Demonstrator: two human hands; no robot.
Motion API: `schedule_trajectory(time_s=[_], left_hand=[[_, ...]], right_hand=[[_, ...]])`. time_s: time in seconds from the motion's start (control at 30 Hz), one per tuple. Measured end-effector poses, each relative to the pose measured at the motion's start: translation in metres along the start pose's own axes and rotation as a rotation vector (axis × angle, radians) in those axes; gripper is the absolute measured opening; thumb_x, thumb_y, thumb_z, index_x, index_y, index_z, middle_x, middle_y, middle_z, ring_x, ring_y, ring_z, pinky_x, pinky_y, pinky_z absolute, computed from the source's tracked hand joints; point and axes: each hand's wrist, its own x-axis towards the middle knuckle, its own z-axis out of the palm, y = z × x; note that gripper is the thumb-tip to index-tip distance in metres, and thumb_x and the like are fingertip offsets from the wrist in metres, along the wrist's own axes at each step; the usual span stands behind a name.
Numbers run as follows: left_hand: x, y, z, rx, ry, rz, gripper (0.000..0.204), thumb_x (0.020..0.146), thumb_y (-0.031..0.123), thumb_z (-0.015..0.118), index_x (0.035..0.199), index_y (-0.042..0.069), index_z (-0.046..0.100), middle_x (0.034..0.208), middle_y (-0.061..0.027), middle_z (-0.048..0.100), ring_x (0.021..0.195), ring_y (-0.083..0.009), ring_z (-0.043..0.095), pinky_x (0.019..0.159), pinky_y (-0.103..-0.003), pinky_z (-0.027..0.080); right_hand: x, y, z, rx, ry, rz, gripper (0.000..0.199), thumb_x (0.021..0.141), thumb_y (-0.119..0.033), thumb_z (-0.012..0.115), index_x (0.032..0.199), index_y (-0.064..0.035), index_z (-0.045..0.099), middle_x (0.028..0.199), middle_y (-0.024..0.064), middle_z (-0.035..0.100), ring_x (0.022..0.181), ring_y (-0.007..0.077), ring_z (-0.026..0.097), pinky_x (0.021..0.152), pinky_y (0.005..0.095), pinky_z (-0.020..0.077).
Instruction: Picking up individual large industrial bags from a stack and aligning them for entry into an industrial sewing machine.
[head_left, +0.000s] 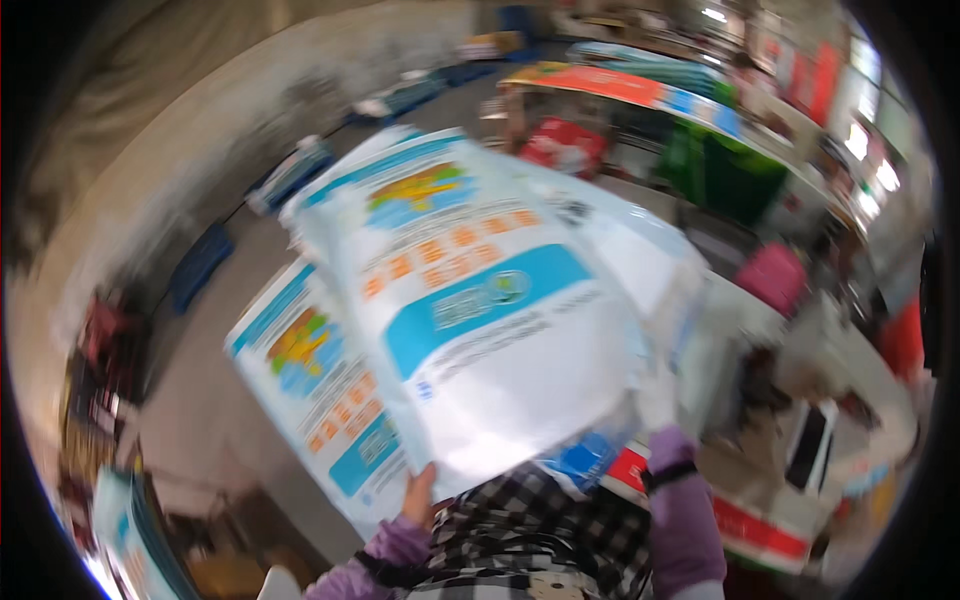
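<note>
A large white printed bag (490, 400) with a blue band and orange print spreads out in front of me, over other bags. A second bag of the same print (330, 400) sticks out from under it at the left, and a whitish bag (640, 240) shows behind it at the right. My left hand (420, 497) grips the lower left edge, its thumb on top and the other fingers hidden. My right hand (657, 397), pale and apparently gloved, is at the lower right edge; its fingers are smeared by motion.
At the right stands a cluttered worktable (735, 300) with a pink object (772, 278) on it. Farther back is a table with an orange and blue edge (630, 92) and a green cloth or sack (725, 170). Blue bundles (200, 265) lie along the wall at the left.
</note>
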Motion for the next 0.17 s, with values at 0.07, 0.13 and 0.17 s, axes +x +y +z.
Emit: schedule_trajectory(time_s=[0.07, 0.13, 0.17], left_hand=[[0.062, -0.036, -0.065, 0.419, 0.041, 0.628, 0.032, 0.095, 0.030, 0.051, 0.118, 0.008, 0.053, 0.097, -0.0061, 0.061, 0.086, -0.0191, 0.056, 0.070, -0.031, 0.046], [0.041, 0.021, -0.043, 0.738, 0.039, 0.282, 0.037, 0.098, 0.030, 0.043, 0.113, 0.000, 0.059, 0.104, -0.0230, 0.062, 0.106, -0.0184, 0.057, 0.094, -0.030, 0.040], [0.040, 0.015, -0.046, 0.841, 0.149, 0.404, 0.028, 0.096, 0.027, 0.046, 0.095, 0.001, 0.055, 0.083, -0.0184, 0.063, 0.082, -0.0257, 0.062, 0.075, -0.035, 0.046]], right_hand=[[-0.031, -0.094, 0.005, -0.195, -0.045, -0.039, 0.053, 0.092, -0.023, 0.050, 0.142, -0.0119, 0.037, 0.120, 0.0254, 0.058, 0.107, 0.0357, 0.059, 0.090, 0.0452, 0.0458], [-0.020, -0.082, 0.016, -0.289, -0.037, -0.228, 0.056, 0.090, -0.024, 0.053, 0.143, -0.0124, 0.036, 0.124, 0.0256, 0.055, 0.110, 0.0331, 0.059, 0.092, 0.0436, 0.0464], [-0.006, -0.045, 0.015, -0.354, 0.002, -0.411, 0.060, 0.089, -0.024, 0.056, 0.143, -0.0129, 0.034, 0.129, 0.0259, 0.052, 0.113, 0.0305, 0.058, 0.093, 0.0420, 0.0470]])
